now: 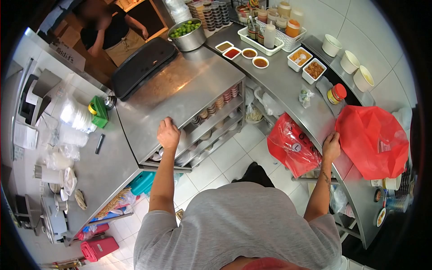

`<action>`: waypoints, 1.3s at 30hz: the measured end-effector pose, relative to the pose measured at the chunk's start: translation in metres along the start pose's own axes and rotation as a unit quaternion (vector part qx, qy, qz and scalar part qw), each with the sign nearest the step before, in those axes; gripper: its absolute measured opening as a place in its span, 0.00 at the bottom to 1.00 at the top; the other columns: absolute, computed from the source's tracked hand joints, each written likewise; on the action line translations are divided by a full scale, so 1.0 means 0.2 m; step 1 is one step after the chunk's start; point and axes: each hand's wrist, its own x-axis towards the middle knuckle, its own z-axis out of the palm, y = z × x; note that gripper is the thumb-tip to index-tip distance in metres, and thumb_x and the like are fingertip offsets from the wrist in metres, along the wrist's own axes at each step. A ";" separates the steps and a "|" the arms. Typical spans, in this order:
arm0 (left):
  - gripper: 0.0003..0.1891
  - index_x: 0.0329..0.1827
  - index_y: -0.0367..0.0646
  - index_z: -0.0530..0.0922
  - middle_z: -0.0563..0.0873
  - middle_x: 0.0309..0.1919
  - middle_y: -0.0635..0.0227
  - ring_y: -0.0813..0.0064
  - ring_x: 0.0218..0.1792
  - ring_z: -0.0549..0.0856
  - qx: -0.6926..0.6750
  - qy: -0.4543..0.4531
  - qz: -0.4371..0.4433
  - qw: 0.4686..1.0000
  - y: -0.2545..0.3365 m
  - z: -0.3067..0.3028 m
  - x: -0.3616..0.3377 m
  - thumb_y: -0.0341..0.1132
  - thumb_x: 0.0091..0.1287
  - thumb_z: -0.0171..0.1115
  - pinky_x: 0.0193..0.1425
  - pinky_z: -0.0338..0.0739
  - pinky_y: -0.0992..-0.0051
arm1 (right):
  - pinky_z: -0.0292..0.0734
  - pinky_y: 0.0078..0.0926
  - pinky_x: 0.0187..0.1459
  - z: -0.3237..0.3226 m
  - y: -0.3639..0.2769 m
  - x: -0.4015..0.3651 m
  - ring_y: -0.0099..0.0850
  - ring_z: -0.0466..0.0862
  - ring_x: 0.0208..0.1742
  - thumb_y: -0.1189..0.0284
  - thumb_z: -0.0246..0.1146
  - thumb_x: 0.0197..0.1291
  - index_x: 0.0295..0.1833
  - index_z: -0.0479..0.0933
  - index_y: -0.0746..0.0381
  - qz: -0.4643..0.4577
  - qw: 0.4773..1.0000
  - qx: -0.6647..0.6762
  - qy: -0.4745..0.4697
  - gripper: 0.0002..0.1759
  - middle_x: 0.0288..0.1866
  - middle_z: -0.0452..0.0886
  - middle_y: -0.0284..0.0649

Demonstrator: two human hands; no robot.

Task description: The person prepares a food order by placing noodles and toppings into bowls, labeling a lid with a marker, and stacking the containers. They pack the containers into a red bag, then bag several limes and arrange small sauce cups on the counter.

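Note:
My left hand (168, 133) rests at the front edge of the steel counter (198, 81), its fingers curled in with nothing visible in them. My right hand (331, 146) is closed over the edge of the right-hand steel counter (288, 92), its fingertips partly hidden. Just right of that hand, a large red plastic bag (371, 141) lies bunched on the counter. A second red bag (294, 146), with dark print and a shiny clear surface, hangs left of it below the counter edge.
A black tray (143, 67) and a steel pot of green limes (186, 34) stand at the back. Sauce dishes (260, 62), a red-lidded jar (336, 93) and paper bowls (350, 62) line the right counter. Another person (112, 31) stands beyond. A pink bin (100, 248) is lower left.

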 end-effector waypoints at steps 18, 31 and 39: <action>0.10 0.40 0.48 0.74 0.77 0.33 0.63 0.57 0.35 0.80 -0.004 0.000 -0.001 1.000 -0.01 0.02 -0.01 0.30 0.54 0.58 0.37 0.76 0.60 | 0.74 0.53 0.33 0.01 0.01 0.00 0.55 0.82 0.33 0.57 0.49 0.66 0.47 0.70 0.49 -0.005 1.000 -0.005 0.008 0.12 0.31 0.83 0.51; 0.10 0.40 0.48 0.74 0.77 0.34 0.62 0.56 0.35 0.80 -0.009 -0.007 -0.002 1.000 -0.03 0.04 -0.01 0.30 0.54 0.58 0.37 0.76 0.60 | 0.74 0.53 0.34 -0.01 0.00 0.00 0.55 0.82 0.33 0.57 0.49 0.66 0.47 0.70 0.50 -0.003 1.000 0.002 0.002 0.12 0.31 0.83 0.51; 0.11 0.40 0.48 0.74 0.77 0.34 0.62 0.56 0.34 0.80 -0.004 -0.008 -0.002 1.000 -0.02 0.03 -0.01 0.30 0.54 0.58 0.37 0.76 0.59 | 0.74 0.54 0.33 0.01 0.01 0.00 0.55 0.82 0.33 0.58 0.50 0.66 0.47 0.71 0.50 -0.014 1.000 0.016 0.017 0.12 0.31 0.83 0.50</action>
